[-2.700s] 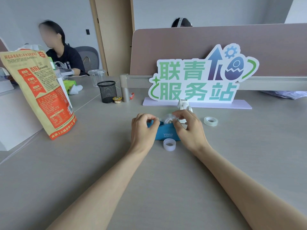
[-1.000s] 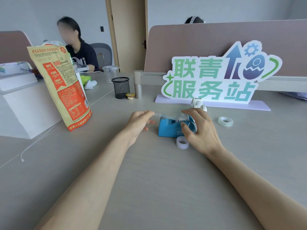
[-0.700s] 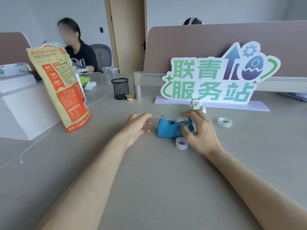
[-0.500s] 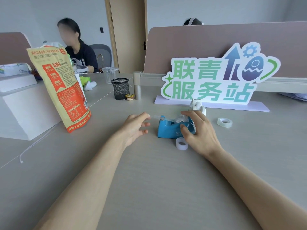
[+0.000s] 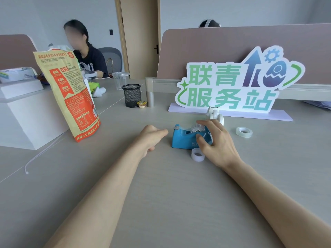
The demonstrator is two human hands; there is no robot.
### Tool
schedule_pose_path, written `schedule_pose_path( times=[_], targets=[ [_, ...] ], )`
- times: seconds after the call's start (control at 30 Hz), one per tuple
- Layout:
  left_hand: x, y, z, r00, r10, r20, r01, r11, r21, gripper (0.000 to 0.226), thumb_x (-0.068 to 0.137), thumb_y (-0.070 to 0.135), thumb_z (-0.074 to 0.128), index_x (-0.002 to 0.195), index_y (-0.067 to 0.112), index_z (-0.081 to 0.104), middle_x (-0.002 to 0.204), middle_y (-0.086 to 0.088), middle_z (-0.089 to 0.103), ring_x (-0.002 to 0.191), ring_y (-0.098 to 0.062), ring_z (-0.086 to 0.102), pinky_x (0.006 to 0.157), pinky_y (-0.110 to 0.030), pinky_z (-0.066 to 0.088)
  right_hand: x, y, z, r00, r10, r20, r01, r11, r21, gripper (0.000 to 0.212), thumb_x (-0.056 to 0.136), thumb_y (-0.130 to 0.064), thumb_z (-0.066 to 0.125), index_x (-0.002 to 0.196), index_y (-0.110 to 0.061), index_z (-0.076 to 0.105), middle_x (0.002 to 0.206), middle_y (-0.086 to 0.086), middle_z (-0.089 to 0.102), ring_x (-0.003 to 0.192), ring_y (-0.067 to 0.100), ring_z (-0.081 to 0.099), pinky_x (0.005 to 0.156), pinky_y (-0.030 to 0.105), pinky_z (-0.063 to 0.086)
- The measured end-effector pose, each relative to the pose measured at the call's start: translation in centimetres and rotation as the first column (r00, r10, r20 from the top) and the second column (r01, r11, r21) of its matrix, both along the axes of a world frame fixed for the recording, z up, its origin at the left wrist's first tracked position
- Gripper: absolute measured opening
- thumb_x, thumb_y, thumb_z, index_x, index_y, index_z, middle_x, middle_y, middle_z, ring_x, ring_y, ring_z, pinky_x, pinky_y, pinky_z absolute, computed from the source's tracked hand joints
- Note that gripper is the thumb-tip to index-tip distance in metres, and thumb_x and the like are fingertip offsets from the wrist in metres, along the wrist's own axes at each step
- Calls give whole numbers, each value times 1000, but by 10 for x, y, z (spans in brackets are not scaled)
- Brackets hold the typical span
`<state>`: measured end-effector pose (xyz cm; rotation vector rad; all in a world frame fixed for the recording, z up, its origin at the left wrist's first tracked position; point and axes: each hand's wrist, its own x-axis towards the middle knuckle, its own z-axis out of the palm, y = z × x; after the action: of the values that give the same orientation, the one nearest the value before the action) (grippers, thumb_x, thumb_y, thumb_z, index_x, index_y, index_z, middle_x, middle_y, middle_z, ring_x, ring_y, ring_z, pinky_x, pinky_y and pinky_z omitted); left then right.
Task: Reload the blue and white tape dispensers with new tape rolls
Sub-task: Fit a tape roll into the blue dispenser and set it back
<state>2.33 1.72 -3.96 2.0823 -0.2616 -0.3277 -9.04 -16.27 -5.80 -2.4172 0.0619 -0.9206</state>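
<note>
The blue tape dispenser (image 5: pixel 184 138) stands mid-table with a clear roll (image 5: pixel 196 128) seated in it. My right hand (image 5: pixel 216 142) grips its right end, thumb on the near side and fingers over the top. My left hand (image 5: pixel 150 138) lies just left of the cutter, fingers curled, thumb and forefinger pinched together; the clear strip they pinch is hard to see. The white dispenser (image 5: pixel 214 114) stands right behind the blue one, partly hidden. A new tape roll (image 5: pixel 244 132) lies flat to the right. A small translucent core (image 5: pixel 198 154) sits in front of the blue dispenser.
A big sign (image 5: pixel 232 86) on a lilac base stands at the back. An orange-and-tan pouch (image 5: pixel 69 97) leans on a white box (image 5: pixel 26 119) at left. A black mesh cup (image 5: pixel 131 95) and a small yellow tub (image 5: pixel 141 104) stand behind; a person sits at far left.
My left hand, which drew a tape strand out to the left, has come back toward the cutter and dropped lower with its fingers curled. My right hand has kept holding the blue dispenser.
</note>
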Motion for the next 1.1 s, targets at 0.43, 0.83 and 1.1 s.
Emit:
schedule_pose_path(
  times=[0.43,0.83,1.1],
  targets=[
    [-5,-4,-2,987,-103,121,86,987,137,37,81,22,52,58,22,24,56,2,18,54,-20,15,53,-32,9,0,2,1,1000,-8,-19,8,1000,-7,48,80,-29,49,126,-19,57,115,-6,57,108,18,52,81,24,36],
    [-15,-1,-13,904,42,425,-31,999,-33,18,84,12,53,87,28,60,107,8,54,82,-14,53,71,-26,40,-4,3,3,999,-10,-37,10,1000,11,44,83,-25,53,127,-18,56,116,-2,59,109,20,53,81,26,38],
    [-18,-4,-13,891,31,454,25,993,-116,33,82,3,45,75,23,71,103,11,67,86,-11,60,69,-25,42,-5,4,4,998,-10,-55,11,1000,23,49,80,-29,49,128,-19,55,116,-3,58,108,19,52,80,25,37]
  ],
)
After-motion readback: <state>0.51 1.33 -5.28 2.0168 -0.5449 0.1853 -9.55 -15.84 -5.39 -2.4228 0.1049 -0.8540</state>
